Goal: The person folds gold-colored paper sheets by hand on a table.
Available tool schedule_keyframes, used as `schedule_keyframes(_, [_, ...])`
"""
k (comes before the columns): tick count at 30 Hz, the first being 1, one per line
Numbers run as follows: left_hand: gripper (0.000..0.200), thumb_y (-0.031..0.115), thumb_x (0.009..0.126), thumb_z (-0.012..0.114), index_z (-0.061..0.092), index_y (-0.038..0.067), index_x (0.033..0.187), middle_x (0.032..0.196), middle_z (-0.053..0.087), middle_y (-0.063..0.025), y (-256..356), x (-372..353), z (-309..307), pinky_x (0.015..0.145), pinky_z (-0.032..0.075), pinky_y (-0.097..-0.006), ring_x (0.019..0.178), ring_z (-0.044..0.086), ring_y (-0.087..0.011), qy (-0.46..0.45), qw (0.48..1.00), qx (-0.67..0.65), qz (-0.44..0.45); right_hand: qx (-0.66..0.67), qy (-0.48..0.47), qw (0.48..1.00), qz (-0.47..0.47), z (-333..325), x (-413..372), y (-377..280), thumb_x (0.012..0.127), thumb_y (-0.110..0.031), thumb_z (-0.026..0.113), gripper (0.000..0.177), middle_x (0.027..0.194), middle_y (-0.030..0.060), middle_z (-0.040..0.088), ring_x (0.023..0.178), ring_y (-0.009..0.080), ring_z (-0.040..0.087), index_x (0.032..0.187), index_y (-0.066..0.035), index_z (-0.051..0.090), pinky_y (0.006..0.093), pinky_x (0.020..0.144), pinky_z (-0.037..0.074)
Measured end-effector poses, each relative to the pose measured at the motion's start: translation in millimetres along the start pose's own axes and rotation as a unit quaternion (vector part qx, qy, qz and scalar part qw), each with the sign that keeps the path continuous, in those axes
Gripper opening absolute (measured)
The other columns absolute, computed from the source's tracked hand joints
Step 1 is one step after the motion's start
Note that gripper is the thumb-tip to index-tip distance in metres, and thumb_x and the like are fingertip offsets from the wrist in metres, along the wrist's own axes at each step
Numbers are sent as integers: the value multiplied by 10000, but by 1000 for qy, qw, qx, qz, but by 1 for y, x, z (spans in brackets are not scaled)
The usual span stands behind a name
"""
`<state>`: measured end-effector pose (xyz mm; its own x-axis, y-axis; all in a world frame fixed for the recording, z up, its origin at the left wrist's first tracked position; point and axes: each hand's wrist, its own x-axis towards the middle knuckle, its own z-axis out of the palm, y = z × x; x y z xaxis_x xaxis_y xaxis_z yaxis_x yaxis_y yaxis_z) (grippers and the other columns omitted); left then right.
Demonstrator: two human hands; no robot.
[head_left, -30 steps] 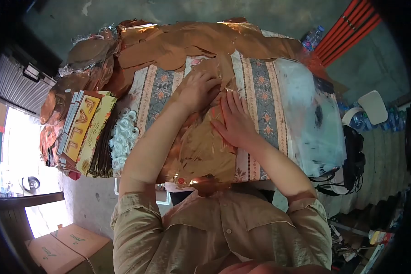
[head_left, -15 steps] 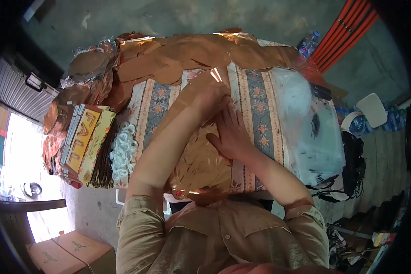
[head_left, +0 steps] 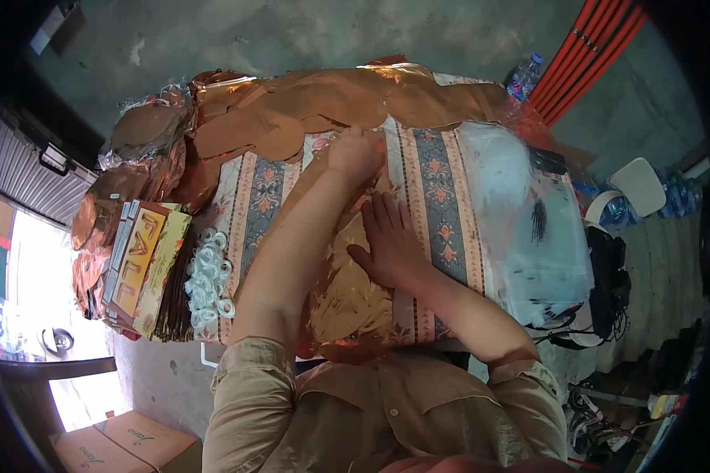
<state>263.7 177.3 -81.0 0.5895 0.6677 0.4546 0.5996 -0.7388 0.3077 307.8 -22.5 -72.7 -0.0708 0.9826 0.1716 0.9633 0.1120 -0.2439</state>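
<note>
On the patterned tablecloth in front of me lies a flat copper-coloured foil piece, which looks like a deflated foil balloon. It is creased, and its near end reaches the table edge by my shirt. My left hand is closed at its far end, with the fingers curled down; my arm and knuckles hide much of the grip. Flat on the foil's right side rests my right hand, palm down, fingers stretched and thumb apart. More flat copper foil pieces lie overlapping along the far side of the table.
To the left are copper foil in clear wrap, printed "FALL" packs and a heap of white curls. Clear plastic bags cover the right side. A water bottle and red-orange poles stand at the far right corner.
My left hand has shifted slightly within the view, and the bright foil strip by its fingers no longer shows. My right hand has slid a little nearer to me, still flat.
</note>
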Motion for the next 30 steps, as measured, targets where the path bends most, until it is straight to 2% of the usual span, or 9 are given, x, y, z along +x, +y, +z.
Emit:
schedule_keyframes(5, [253, 257, 884, 578, 660, 111, 1074, 1032, 605, -200, -13, -2, -43, 800, 507, -467, 935, 613, -382, -18, 999, -16, -47, 1, -11, 1000, -4, -1, 1, -1, 881, -449, 548, 778, 1465, 293, 276, 1392, 440, 216, 1404, 72, 299, 540, 1140, 147])
schedule_keyframes(8, [248, 250, 846, 588, 636, 82, 1022, 1073, 603, -189, -19, -25, -86, 820, 510, -470, 955, 609, -377, -26, 999, -27, 6, -1, -8, 1000, -23, 0, 2, 3, 883, -452, 542, 777, 1460, 292, 280, 1386, 446, 220, 1406, 65, 291, 543, 1136, 154])
schedule_keyframes(10, [245, 260, 856, 583, 628, 53, 978, 1016, 617, -186, -4, -62, -135, 785, 505, -467, 910, 617, -368, -113, 992, -42, -33, -3, -23, 1000, -3, -1, 3, 2, 889, -464, 528, 778, 1464, 287, 278, 1387, 442, 224, 1409, 60, 282, 543, 1132, 167])
schedule_keyframes(13, [248, 260, 861, 592, 622, 32, 953, 930, 624, -190, 11, -123, -193, 748, 496, -470, 868, 617, -376, -131, 990, -6, -55, -27, -4, 999, -17, 5, 4, 5, 907, -491, 496, 780, 1474, 277, 272, 1388, 433, 234, 1414, 59, 275, 521, 1136, 179])
schedule_keyframes(16, [233, 251, 859, 614, 612, 23, 907, 852, 618, -189, 26, -192, -230, 698, 487, -469, 824, 611, -387, -113, 981, -18, -155, -41, 3, 999, -18, 5, 1, 4, 937, -503, 452, 779, 1501, 271, 240, 1411, 409, 209, 1439, 55, 245, 502, 1148, 159])
schedule_keyframes(20, [222, 245, 852, 642, 606, 28, 883, 820, 612, -157, 54, -276, -250, 648, 489, -437, 761, 624, -347, -103, 958, 17, -269, -49, -35, 998, 2, 1, 3, 2, 957, -503, 425, 774, 1527, 262, 200, 1438, 379, 167, 1461, 47, 216, 499, 1159, 132])
schedule_keyframes(22, [202, 232, 839, 671, 624, 45, 898, 795, 608, -125, 63, -306, -249, 627, 490, -410, 725, 633, -302, -89, 921, -8, -379, -48, -45, 998, 6, -2, 5, 1, 960, -503, 422, 773, 1531, 258, 194, 1443, 372, 158, 1464, 45, 213, 497, 1161, 127])
schedule_keyframes(25, [191, 221, 826, 692, 647, 65, 927, 810, 614, -106, 69, -328, -237, 626, 496, -391, 724, 636, -274, 12, 930, 4, -367, -45, -49, 998, 6, -1, 5, 2, 957, -502, 430, 769, 1535, 252, 194, 1443, 372, 156, 1465, 37, 224, 496, 1161, 126])
schedule_keyframes(30, [217, 253, 836, 680, 664, 81, 968, 843, 608, -95, 64, -318, -227, 640, 506, -395, 747, 627, -292, 64, 939, 57, -334, -47, -41, 998, 11, 4, 6, 5, 954, -496, 441, 769, 1537, 245, 204, 1441, 373, 165, 1465, 38, 232, 492, 1162, 128])
